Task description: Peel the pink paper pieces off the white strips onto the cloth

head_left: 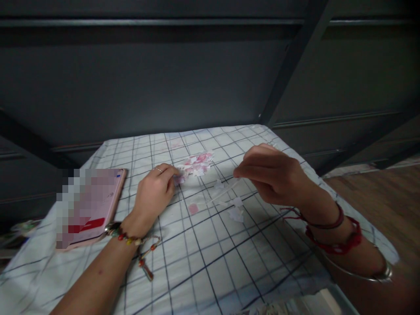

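My left hand (155, 190) rests low over the checked cloth with its fingers curled together. Its fingertips touch the near left edge of a pile of pink and white paper scraps (198, 164), and what they may pinch is hidden. To the right, my right hand (274, 175) hovers above the cloth in a pinch, too dim at the fingertips to make out anything held. A thin whitish strip (225, 192) runs just below those fingertips. Around it lie a small pink square (193, 208) and several pale scraps (236, 213).
A phone (120, 192) with a pink edge lies left of my left hand. The white checked cloth (183, 258) covers the table up to a dark panelled surface (147, 87) behind. At the bottom right is the edge of a container (341, 297); wooden floor (377, 188) shows beyond.
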`<state>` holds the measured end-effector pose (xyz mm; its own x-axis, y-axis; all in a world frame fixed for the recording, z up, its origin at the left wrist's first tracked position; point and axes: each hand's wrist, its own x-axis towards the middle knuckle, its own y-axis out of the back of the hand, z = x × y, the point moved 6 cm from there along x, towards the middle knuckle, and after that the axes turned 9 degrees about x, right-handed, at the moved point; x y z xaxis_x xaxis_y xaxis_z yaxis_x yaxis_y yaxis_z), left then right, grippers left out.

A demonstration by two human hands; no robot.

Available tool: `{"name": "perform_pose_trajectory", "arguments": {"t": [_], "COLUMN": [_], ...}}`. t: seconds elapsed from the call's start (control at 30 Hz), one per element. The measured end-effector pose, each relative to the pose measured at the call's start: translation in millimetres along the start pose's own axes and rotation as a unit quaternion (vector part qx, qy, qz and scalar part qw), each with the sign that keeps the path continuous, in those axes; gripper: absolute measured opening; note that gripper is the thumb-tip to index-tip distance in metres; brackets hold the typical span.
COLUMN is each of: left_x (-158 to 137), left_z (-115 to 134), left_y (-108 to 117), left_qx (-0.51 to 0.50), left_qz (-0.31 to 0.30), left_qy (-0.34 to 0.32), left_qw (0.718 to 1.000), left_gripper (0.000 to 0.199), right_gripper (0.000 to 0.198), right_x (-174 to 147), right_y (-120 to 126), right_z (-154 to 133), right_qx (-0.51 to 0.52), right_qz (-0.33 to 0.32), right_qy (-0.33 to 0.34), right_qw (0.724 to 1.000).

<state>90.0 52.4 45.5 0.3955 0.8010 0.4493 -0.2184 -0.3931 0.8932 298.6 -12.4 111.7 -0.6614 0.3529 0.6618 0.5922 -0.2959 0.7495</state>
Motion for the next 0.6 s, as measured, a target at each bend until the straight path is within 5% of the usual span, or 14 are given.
{"name": "perform_pose_trajectory", "arguments": {"t": [0.6], "left_x": [0.1], "left_z": [0.8], "left_y": [-0.7], "left_qx": [-0.005], "left_qz": [0.0], "left_qy": [-0.009], "left_qw": [1.0], "left_gripper": [0.03], "right_gripper": [0.028], "right_x": [-0.6], "right_y": [5.0], "right_z": [2.2], "right_qx": [0.014], "right_qz": [0.014], "right_qy": [0.007], "right_qw": [1.0]}}
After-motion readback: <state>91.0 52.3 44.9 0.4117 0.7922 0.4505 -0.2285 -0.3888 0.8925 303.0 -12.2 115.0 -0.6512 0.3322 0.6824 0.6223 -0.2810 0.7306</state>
